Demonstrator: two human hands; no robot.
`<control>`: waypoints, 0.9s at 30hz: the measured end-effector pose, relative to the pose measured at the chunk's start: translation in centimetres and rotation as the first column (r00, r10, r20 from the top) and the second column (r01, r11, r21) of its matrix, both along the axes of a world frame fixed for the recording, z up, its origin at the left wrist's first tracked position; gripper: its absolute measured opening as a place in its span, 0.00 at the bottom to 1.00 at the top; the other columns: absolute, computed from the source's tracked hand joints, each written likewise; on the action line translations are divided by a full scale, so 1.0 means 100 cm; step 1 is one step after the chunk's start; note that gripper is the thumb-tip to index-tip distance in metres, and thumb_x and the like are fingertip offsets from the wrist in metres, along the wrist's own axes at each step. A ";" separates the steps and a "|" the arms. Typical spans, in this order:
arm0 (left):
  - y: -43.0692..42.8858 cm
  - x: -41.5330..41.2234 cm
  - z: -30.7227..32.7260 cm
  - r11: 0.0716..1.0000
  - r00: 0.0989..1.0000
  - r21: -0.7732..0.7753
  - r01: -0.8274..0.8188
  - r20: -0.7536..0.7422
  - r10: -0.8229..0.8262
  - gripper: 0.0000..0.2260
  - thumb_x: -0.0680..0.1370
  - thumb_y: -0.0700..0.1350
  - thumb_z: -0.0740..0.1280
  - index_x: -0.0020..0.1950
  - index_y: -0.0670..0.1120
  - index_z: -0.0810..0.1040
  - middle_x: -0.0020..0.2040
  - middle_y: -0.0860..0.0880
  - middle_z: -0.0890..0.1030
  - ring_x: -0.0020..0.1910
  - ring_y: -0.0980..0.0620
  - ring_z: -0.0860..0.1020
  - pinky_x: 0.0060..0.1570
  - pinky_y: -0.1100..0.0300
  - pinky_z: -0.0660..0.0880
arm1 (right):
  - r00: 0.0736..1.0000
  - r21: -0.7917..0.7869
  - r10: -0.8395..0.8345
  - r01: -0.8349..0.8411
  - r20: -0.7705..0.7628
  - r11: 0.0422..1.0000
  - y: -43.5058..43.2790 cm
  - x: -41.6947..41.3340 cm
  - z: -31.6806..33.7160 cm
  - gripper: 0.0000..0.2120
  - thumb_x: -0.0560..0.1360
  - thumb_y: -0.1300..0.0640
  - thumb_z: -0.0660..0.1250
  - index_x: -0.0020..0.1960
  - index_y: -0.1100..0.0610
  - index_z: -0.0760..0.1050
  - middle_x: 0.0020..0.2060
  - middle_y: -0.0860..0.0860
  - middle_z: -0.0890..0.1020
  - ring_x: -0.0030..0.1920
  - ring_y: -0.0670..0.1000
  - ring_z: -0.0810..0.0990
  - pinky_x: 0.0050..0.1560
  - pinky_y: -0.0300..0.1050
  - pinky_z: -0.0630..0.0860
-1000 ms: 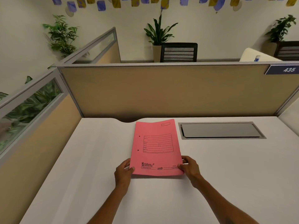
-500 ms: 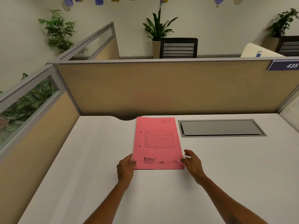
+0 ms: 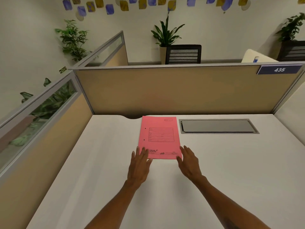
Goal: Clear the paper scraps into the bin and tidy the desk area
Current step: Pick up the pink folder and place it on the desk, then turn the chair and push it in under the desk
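Nearest you, your left hand [image 3: 140, 164] and right hand [image 3: 188, 161] lie flat with fingers spread at the near corners of the pink folder [image 3: 159, 137], which rests on the white desk [image 3: 99, 162] against the partition [image 3: 173, 91].

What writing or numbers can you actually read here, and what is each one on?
"435": white digits on the blue plate at the top right of the back partition.
"EXIT", seemingly: the small dark sign on the left wall, tilted and blurred, so not certain.
Pink folder: a brand word near its lower left, partly covered by the left hand, cannot be read whole; the form lines and small print are too small.
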State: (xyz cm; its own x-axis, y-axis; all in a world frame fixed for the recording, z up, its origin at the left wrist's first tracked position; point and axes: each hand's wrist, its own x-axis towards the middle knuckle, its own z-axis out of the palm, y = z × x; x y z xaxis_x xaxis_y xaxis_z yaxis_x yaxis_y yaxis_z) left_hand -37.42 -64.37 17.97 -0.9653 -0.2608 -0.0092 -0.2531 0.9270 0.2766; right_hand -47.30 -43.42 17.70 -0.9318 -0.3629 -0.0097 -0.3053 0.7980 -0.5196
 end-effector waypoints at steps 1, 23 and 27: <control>0.009 0.009 0.006 0.998 1.000 -0.059 0.004 0.028 -0.002 0.26 0.86 0.53 0.49 0.81 0.46 0.49 0.81 0.47 0.48 0.81 0.43 0.45 0.78 0.49 0.38 | 1.000 0.028 0.001 -0.001 -0.003 1.000 0.006 0.009 0.005 0.25 0.83 0.53 0.60 0.78 0.58 0.62 0.74 0.61 0.69 0.74 0.62 0.65 0.72 0.55 0.64; 0.233 0.250 0.141 0.945 0.997 -0.323 -0.042 -0.070 0.020 0.30 0.83 0.58 0.42 0.77 0.44 0.67 0.77 0.42 0.65 0.77 0.39 0.62 0.74 0.46 0.39 | 0.994 0.136 0.025 -0.011 -0.103 0.991 0.182 0.266 0.138 0.28 0.85 0.43 0.46 0.82 0.49 0.44 0.82 0.53 0.46 0.81 0.55 0.43 0.79 0.57 0.43; 0.266 0.283 0.157 0.946 0.997 -0.320 -0.046 -0.080 0.022 0.29 0.84 0.58 0.50 0.82 0.46 0.50 0.80 0.45 0.43 0.78 0.43 0.38 0.72 0.46 0.25 | 0.995 0.140 0.022 -0.007 -0.100 0.990 0.219 0.305 0.162 0.28 0.85 0.42 0.46 0.82 0.49 0.45 0.82 0.53 0.46 0.81 0.56 0.43 0.79 0.58 0.43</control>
State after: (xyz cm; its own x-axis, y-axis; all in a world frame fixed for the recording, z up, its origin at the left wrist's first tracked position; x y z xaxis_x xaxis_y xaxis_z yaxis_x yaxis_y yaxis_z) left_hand -9.14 -37.78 33.67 -0.9505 -0.2708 0.1525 -0.2762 0.9610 -0.0150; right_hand -16.82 -21.48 33.94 -0.9252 -0.3780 0.0326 -0.3626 0.8557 -0.3693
